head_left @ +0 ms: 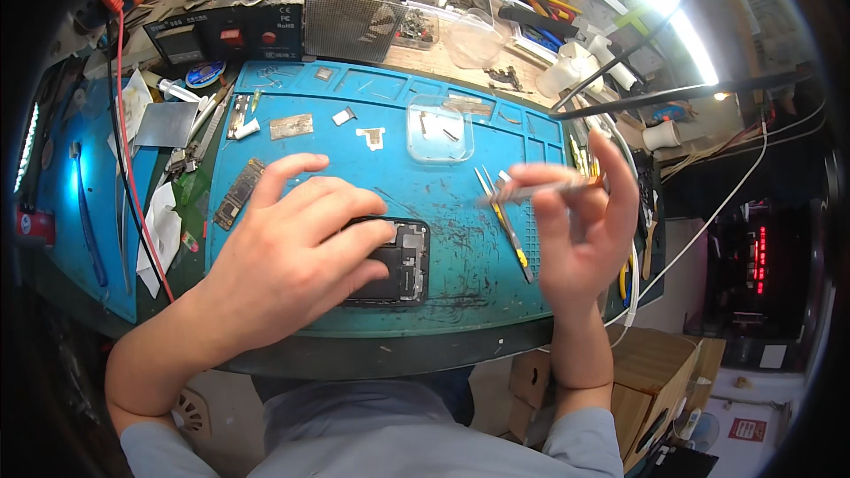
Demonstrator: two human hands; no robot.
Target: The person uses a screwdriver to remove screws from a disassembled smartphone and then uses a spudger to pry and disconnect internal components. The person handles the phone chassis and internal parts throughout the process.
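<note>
Right hand [580, 230] round tool [538, 191], left hand [305, 243] (loosely curled) on phone [413, 261].

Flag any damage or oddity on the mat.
Dark scuffs streak the blue mat, mainly right of the opened phone. They look odd against its plainer blue areas; whether they're scratches or residue, I can't tell.

The left hand [297, 248] is palm-down, the right hand [584, 243] (blurred) raised.
</note>
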